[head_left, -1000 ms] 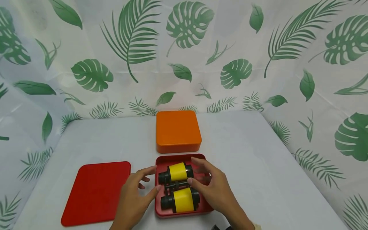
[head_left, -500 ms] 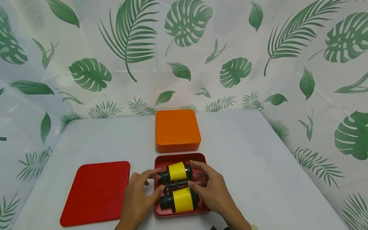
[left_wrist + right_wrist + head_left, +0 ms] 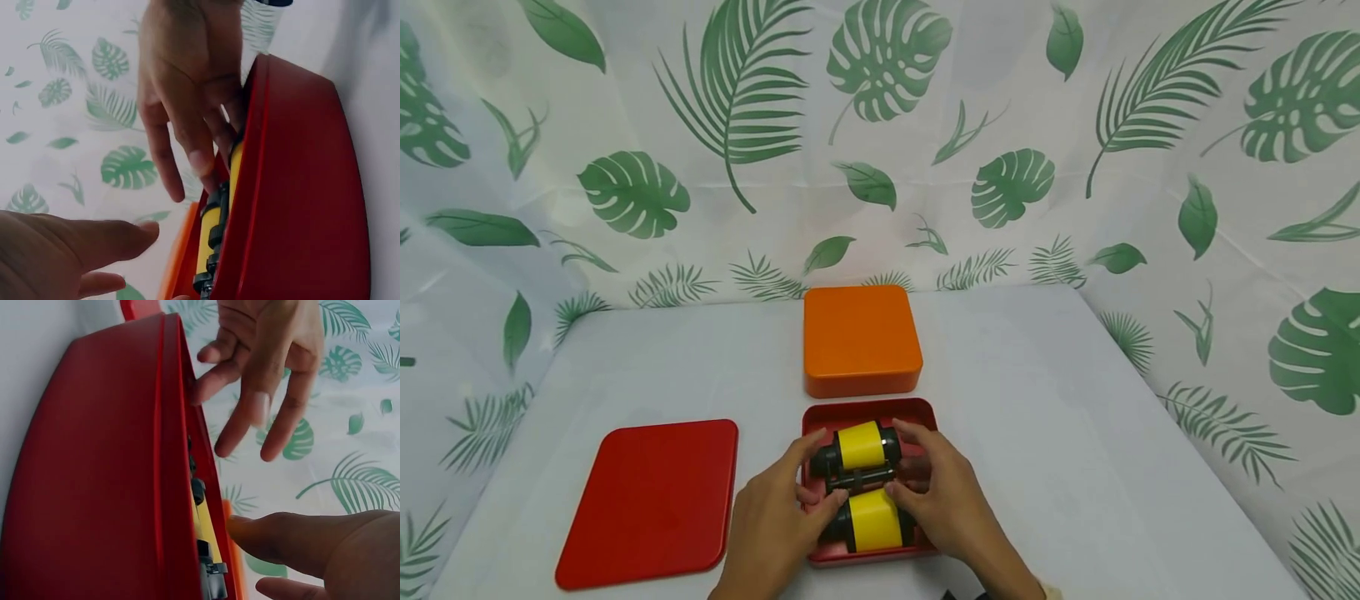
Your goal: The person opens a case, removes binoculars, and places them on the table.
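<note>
Binoculars (image 3: 875, 523) with yellow barrels and black ends lie in a red box (image 3: 306, 187) without a cover on it. My left hand (image 3: 778, 512) is over the box's left side, thumb and fingers spread about the narrow black ends. On the other side my right hand (image 3: 951, 500) reaches in, its thumb over the near barrel and its fingers by the wide ends. The right wrist view shows the left fingertips (image 3: 256, 409) just above the box rim, apart from the binoculars. In the left wrist view some right fingers dip inside the rim; whether they touch the binoculars is unclear.
A flat red lid (image 3: 651, 504) lies on the white table (image 3: 1037, 375) to the left. Directly behind the red box stands an orange box (image 3: 861, 333). A leaf-printed white sheet (image 3: 925, 192) hangs at the back and sides. A small dark object shows at the bottom edge.
My left hand has moved right, from beside the box to over the binoculars' narrow ends. The right hand has shifted slightly left. The binoculars stay in the box.
</note>
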Tool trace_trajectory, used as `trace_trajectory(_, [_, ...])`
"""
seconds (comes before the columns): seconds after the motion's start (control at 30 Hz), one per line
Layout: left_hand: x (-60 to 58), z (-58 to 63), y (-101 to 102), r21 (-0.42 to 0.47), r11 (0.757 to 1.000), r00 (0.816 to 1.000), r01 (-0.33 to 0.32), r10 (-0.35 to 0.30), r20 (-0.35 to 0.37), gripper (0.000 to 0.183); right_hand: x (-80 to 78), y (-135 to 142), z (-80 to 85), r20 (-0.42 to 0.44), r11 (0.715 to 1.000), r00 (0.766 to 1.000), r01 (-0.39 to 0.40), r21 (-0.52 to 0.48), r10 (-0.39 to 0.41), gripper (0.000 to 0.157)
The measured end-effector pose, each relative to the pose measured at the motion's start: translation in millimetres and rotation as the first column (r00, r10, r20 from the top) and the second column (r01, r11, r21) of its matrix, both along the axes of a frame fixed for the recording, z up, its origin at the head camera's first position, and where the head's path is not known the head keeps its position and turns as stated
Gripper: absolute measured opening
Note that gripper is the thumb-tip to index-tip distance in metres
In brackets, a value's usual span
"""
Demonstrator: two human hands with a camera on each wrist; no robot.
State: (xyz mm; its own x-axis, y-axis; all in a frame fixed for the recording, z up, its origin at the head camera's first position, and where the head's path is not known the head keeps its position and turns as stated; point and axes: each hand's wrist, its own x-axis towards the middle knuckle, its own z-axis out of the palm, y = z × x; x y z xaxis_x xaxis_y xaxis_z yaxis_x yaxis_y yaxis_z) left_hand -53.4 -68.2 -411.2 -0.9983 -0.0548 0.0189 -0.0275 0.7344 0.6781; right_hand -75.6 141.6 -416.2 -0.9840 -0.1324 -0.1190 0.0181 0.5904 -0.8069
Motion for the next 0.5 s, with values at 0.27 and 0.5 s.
trace_trajectory(0.27, [-0.6, 1.7, 10.1, -0.055, 0.996, 0.997, 0.071, -0.072, -0.014, 0.073, 0.2, -1.2, -2.9, 0.003, 1.0, 1.0, -0.016, 0.018, 0.015, 0.077])
trace_trajectory(0.5, [-5.2, -2.1, 18.8, -0.08, 0.989, 0.992, 0.128, -0.127, 0.013, 0.079, -2.9, 1.0, -3.8, 0.023, 0.999, 0.999, -0.039, 0.032, 0.038, 0.074])
